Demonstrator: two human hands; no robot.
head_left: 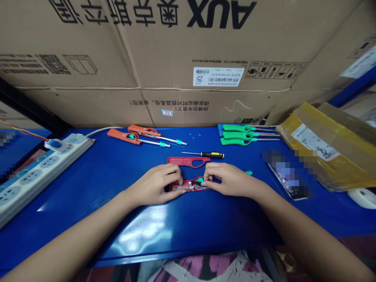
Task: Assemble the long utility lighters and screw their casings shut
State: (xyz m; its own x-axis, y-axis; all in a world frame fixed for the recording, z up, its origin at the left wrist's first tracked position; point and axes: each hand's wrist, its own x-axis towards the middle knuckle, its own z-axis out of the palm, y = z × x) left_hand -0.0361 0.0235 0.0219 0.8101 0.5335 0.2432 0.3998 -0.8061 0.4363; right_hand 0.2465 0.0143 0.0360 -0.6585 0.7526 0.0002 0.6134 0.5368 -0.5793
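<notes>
Far left I've got a power strip (44, 168) on the blue desk (73, 188), then two orange lighters (123, 136). Left hand (157, 182) curled, thumb and fingers closed on the left end of the open red casing (186, 183), mid-desk. Loose red shell half (180, 161) just beyond, screwdriver (213, 155) behind it. Right hand (226, 178) bent in at the green piece (201, 180) inside; I can't tell if it's pinching. Then green lighters (235, 141), phone (283, 176), yellow-taped box (329, 149).
</notes>
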